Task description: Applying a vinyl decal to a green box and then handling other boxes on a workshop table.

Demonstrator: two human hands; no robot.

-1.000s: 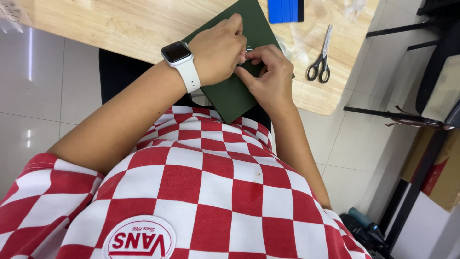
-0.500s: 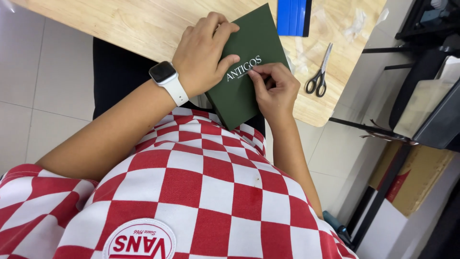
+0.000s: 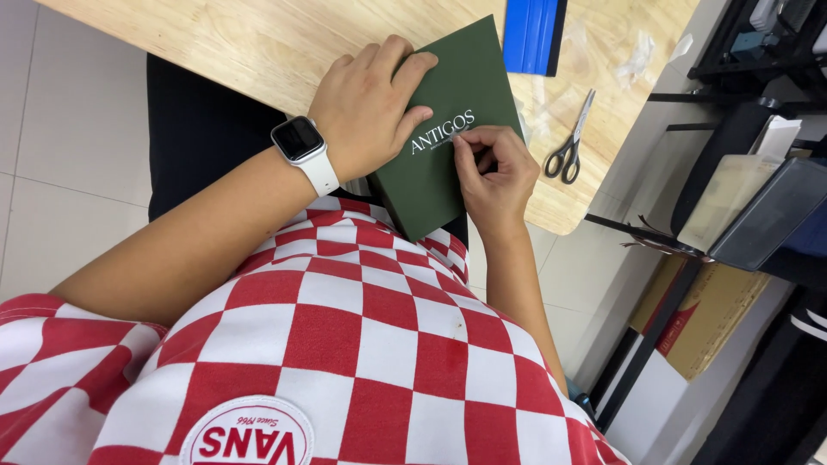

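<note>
A flat dark green box [image 3: 448, 95] with white lettering lies at the near edge of a light wooden table [image 3: 241, 43], partly overhanging toward my lap. My left hand [image 3: 366, 108], with a white-strapped smartwatch [image 3: 301, 146] on the wrist, presses flat on the box's left side. My right hand [image 3: 495, 176] rests on the box's right edge, thumb and forefinger pinched together on its surface just under the lettering. Whether something thin sits between those fingers is not clear.
Grey-handled scissors [image 3: 570, 142] lie on the table right of the box. A blue flat tool [image 3: 534, 34] sits beyond the box, with clear plastic scraps [image 3: 637, 60] nearby. Black shelving with a tray [image 3: 749, 207] and cardboard boxes [image 3: 706, 319] stand at the right.
The box's lettered face has come into fuller view. My left hand slid to its left side and my right hand shifted down to pinch at the surface below the lettering.
</note>
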